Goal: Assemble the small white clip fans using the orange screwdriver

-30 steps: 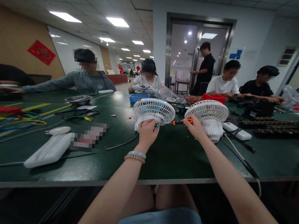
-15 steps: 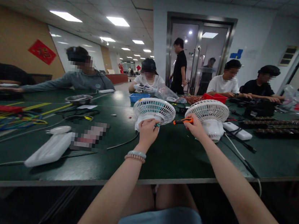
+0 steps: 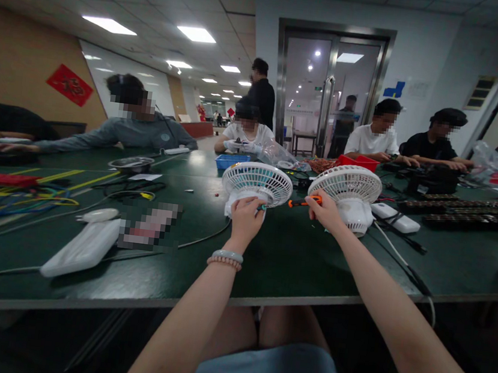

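Observation:
Two white fans with round grilles stand side by side on the green table: a left fan (image 3: 258, 178) and a right fan (image 3: 347, 183). My left hand (image 3: 246, 216) is closed against the housing of the left fan, just under its grille. A small teal piece (image 3: 262, 207) shows at its fingertips; what it is I cannot make out. My right hand (image 3: 325, 211), in front of the right fan, is wrapped round an orange and black screwdriver (image 3: 299, 202). It lies nearly level and points left toward my left fingertips. Its tip is too small to make out.
A white power strip (image 3: 82, 248) and cables lie at left on the green table (image 3: 201, 277). Another white block (image 3: 394, 218) with a black cord sits right of the fans. Behind are a blue bin (image 3: 232, 161) and red bin (image 3: 358, 162). Several people sit around the table.
My hands, the screwdriver and both fans have hardly moved. In the background, a standing person in black has walked left, from the glass door to behind the seated person opposite.

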Action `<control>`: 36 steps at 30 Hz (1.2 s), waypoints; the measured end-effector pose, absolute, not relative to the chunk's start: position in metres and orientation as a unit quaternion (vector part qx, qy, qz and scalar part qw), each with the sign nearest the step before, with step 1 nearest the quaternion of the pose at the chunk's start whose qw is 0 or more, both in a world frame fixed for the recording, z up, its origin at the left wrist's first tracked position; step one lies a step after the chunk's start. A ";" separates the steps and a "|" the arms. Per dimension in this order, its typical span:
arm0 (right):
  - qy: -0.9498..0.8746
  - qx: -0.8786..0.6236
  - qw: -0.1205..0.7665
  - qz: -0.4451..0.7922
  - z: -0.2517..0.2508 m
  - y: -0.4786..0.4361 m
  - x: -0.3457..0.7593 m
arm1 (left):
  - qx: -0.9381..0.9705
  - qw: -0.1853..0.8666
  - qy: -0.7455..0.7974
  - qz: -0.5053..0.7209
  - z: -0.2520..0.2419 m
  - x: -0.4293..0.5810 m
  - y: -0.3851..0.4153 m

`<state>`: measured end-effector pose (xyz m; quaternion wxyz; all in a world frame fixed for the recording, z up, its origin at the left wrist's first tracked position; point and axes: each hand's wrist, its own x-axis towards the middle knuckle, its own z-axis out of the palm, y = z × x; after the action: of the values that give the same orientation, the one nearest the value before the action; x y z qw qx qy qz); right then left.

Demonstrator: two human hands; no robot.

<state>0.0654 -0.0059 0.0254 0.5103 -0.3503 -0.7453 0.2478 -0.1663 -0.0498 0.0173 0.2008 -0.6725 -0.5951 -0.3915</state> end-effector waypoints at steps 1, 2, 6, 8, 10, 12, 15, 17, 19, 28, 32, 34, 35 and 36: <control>-0.746 -0.351 0.510 0.247 0.025 -0.006 0.066 | -0.674 0.199 -0.594 -0.393 0.017 -0.166 -0.050; -0.746 -0.351 0.509 0.246 0.025 -0.006 0.066 | -0.675 0.198 -0.591 -0.395 0.018 -0.166 -0.050; -0.747 -0.348 0.512 0.244 0.025 -0.006 0.066 | -0.679 0.196 -0.581 -0.404 0.018 -0.167 -0.051; -0.748 -0.346 0.511 0.245 0.025 -0.006 0.066 | -0.679 0.195 -0.580 -0.406 0.018 -0.167 -0.051; -0.748 -0.347 0.509 0.245 0.025 -0.007 0.066 | -0.678 0.195 -0.583 -0.402 0.018 -0.167 -0.051; -0.747 -0.349 0.510 0.245 0.026 -0.007 0.066 | -0.678 0.194 -0.587 -0.397 0.019 -0.167 -0.051; -0.748 -0.349 0.510 0.242 0.027 -0.008 0.066 | -0.677 0.197 -0.590 -0.393 0.019 -0.166 -0.051; -0.749 -0.348 0.509 0.243 0.027 -0.009 0.066 | -0.677 0.199 -0.590 -0.394 0.019 -0.167 -0.050; -0.750 -0.348 0.508 0.243 0.027 -0.009 0.066 | -0.677 0.200 -0.588 -0.395 0.018 -0.168 -0.050; -0.746 -0.346 0.521 0.230 0.026 -0.008 0.064 | -0.677 0.198 -0.590 -0.393 0.017 -0.169 -0.049; -0.741 -0.335 0.534 0.232 0.026 -0.009 0.063 | -0.677 0.195 -0.591 -0.392 0.017 -0.169 -0.048; -0.738 -0.326 0.536 0.247 0.026 -0.009 0.063 | -0.677 0.195 -0.589 -0.396 0.017 -0.169 -0.047; -0.736 -0.322 0.537 0.258 0.025 -0.008 0.063 | -0.677 0.196 -0.588 -0.397 0.016 -0.170 -0.046; -0.733 -0.319 0.537 0.270 0.025 -0.008 0.063 | -0.678 0.197 -0.587 -0.398 0.016 -0.170 -0.046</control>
<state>0.0631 -0.0080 0.0250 0.5374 -0.3185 -0.7327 0.2700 -0.1699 -0.0458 0.0160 0.1968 -0.6776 -0.5865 -0.3977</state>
